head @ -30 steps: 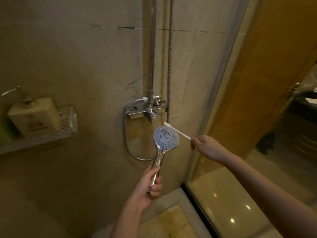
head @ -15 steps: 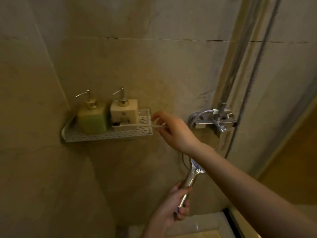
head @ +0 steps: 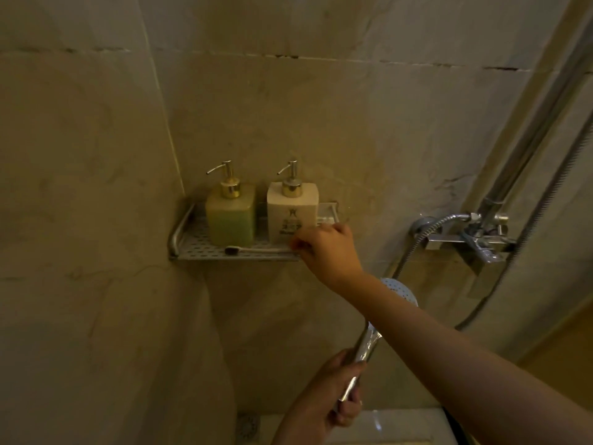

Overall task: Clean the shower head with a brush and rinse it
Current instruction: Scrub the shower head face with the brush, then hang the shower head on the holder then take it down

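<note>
Shower head [head: 402, 292], chrome with a pale round face dotted with nozzle holes, shows only in part at about 5 o'clock of the view, its face mostly hidden behind the right forearm. Left hand [head: 330, 393] is wrapped closed around its shiny tapered handle near 6 o'clock, head end pointing up. Brush [head: 256, 249], a slim white toothbrush with dark bristles at its left tip, lies flat along the front edge of the shelf [head: 199, 245], at centre. Right hand [head: 324, 248] reaches over to the handle end, fingers curled with fingertips at the handle; whether they still pinch it cannot be told. Shelf is perforated metal with a raised tubular rim, fixed in the corner of the wall. On it stand two square pump bottles, touching or nearly so: green bottle [head: 231, 220] at 9 o'clock of the cream bottle [head: 292, 213], both with metallic pumps. Chrome mixer tap [head: 471, 239] sits at 3 o'clock, with a ribbed metal hose [head: 426, 232] curving down from it. Walls are veined beige stone tile with cracked grout lines; a round floor drain [head: 247, 427] lies low at 7 o'clock.
</note>
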